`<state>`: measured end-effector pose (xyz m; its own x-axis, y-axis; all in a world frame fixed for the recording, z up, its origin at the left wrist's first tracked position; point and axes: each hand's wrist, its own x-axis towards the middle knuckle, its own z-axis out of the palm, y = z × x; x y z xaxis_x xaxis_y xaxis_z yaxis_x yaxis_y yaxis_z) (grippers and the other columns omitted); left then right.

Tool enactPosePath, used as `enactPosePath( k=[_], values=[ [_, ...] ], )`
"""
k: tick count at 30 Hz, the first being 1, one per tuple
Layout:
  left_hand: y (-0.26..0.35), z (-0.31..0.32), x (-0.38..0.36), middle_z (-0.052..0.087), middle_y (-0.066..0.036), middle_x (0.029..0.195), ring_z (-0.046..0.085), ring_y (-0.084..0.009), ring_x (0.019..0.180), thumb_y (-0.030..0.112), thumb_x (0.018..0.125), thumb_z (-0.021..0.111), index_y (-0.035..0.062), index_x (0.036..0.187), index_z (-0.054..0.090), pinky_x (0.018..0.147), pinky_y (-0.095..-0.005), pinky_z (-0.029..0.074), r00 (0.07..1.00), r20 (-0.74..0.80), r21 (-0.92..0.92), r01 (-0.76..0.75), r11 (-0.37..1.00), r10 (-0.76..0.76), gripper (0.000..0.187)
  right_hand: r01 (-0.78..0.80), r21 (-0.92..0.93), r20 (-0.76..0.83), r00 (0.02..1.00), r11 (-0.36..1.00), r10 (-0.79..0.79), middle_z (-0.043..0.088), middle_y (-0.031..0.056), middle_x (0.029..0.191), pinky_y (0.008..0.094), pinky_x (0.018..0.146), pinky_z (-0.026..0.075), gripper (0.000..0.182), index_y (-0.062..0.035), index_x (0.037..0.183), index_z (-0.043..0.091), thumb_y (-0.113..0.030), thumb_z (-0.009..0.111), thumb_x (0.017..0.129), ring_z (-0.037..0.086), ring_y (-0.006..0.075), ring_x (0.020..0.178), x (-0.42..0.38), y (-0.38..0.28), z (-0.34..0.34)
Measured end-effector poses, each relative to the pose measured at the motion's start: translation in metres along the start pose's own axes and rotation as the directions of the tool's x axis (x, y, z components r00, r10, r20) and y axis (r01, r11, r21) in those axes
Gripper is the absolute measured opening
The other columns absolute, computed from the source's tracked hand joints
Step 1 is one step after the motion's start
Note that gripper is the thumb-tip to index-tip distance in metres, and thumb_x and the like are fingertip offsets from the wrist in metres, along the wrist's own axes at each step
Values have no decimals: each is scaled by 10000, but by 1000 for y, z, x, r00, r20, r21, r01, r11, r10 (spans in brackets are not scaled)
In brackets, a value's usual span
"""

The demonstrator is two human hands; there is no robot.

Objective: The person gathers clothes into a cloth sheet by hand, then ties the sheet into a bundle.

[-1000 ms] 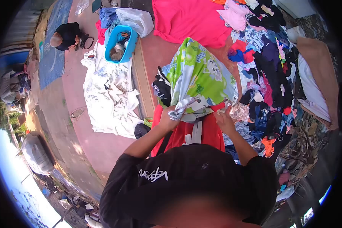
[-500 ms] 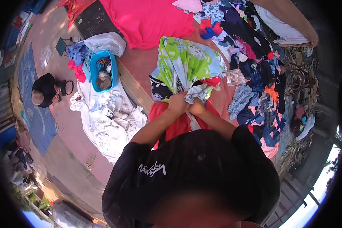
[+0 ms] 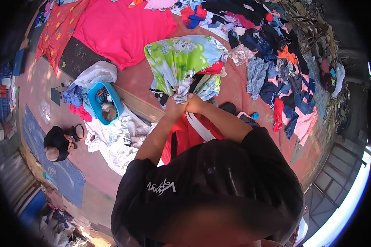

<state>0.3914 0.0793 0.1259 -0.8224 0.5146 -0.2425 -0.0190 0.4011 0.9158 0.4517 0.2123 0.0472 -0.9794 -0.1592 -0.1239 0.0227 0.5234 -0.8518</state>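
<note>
A green and light blue printed sheet (image 3: 181, 57) is gathered into a bundle around clothes on the red floor. My left hand (image 3: 174, 108) and my right hand (image 3: 195, 103) are pressed together, both gripping the twisted corners of the sheet (image 3: 180, 95) at the near side of the bundle. Dark and red garments (image 3: 212, 70) poke out from the bundle's right side. A red garment with white stripes (image 3: 193, 131) lies below my arms.
A blue tub (image 3: 105, 103) of items stands on the left beside a white cloth pile (image 3: 117, 138). A person in black (image 3: 57, 144) crouches far left. A pink sheet (image 3: 121, 29) lies behind. Scattered clothes (image 3: 276, 74) cover the right side.
My right hand has come over to my left hand, and both now hold the sheet's corners together. The view has swung, so the bundle and tub sit further left.
</note>
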Motion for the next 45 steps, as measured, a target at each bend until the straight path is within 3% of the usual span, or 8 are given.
enactPosePath(
  k=[5,14,18,23,27,33,39,45],
  values=[
    [-2,5,14,683,-237,899,655,-423,904,520,912,609,10,1013,665,758,-448,518,998,44,157,43,987,-50,523,-94,-166,72,992,982,108,668,177,1125,420,908,505,490,-93,1249,591,-261,679,796,637,354,1040,5,28,-6],
    [27,16,50,667,-254,852,643,-454,831,548,925,573,26,944,676,702,-498,513,983,-166,455,5,890,80,533,-240,199,-249,925,950,286,680,267,982,502,790,528,555,-6,1221,559,-266,739,766,664,437,914,14,-21,-70],
    [61,18,64,671,-258,884,648,-449,843,584,913,561,38,947,687,713,-499,521,998,-48,587,64,807,-44,561,-282,59,-26,958,958,284,683,253,1046,452,861,518,714,16,1273,566,-374,783,716,661,410,987,13,-10,-97],
    [62,23,76,695,-251,923,674,-417,897,699,864,544,70,1015,719,776,-477,537,965,167,711,23,702,-201,670,-291,617,177,956,731,232,694,114,1044,339,882,481,483,32,1142,637,-262,775,784,653,222,964,-3,42,-111],
    [20,6,97,693,-222,1053,661,-394,1015,671,841,610,58,1195,651,850,-428,519,980,152,107,116,987,-132,709,-279,955,96,613,101,784,684,36,983,336,826,468,361,-25,1152,645,-132,760,827,614,146,895,-42,84,-148],
    [60,16,96,694,-205,990,657,-414,952,533,978,459,54,1217,589,815,-469,494,969,-93,353,245,903,-227,551,-70,894,-171,861,443,480,644,27,1128,314,872,468,489,-41,1267,579,-102,773,822,590,148,1003,-62,62,-152],
    [40,31,103,644,-116,761,614,-258,666,342,1008,486,67,1043,549,663,-380,498,992,-17,200,129,971,-128,284,-228,901,78,922,369,380,623,24,1098,310,878,469,556,-31,1285,556,-56,778,776,585,153,1000,-44,54,-155],
    [35,43,112,690,-147,1032,677,-271,905,123,917,555,78,1201,562,814,-368,514,988,20,17,155,988,-155,287,-291,951,244,911,101,331,589,119,1239,376,948,488,679,-11,1358,473,113,608,704,605,248,1105,-32,60,-166]
  ],
)
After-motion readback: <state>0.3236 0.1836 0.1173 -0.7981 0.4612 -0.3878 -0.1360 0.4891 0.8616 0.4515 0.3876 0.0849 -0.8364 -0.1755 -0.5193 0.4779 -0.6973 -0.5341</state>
